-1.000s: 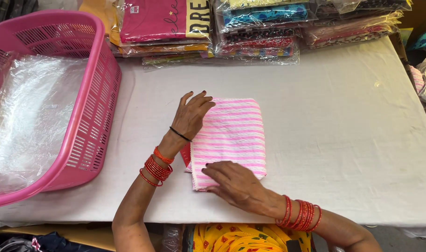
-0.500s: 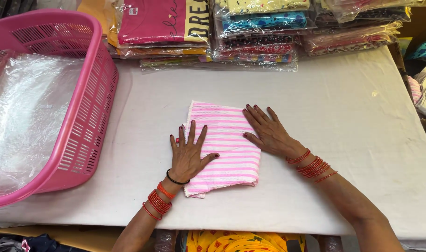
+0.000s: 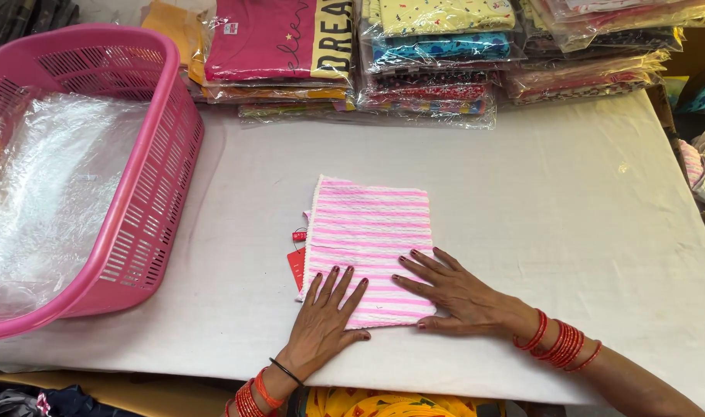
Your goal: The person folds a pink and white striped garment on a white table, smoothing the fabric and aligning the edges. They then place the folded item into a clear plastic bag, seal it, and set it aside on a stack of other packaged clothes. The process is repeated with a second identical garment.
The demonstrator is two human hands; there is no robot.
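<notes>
A folded pink-and-white striped garment [image 3: 368, 239] lies flat on the white table [image 3: 568, 232], with a red tag [image 3: 296, 266] sticking out at its left edge. My left hand [image 3: 327, 316] rests flat, fingers spread, on the garment's near left corner. My right hand [image 3: 460, 293] lies flat with fingers apart on the near right corner. Both wrists wear red bangles. Neither hand grips anything.
A large pink plastic basket [image 3: 148, 208] lined with clear plastic stands at the left. Stacks of bagged folded clothes [image 3: 414, 54] run along the table's far edge. More cloth lies off the right edge [image 3: 703, 162].
Both hands have slid toward me along the garment, from its middle and far right part to its near edge. The garment stays folded in place.
</notes>
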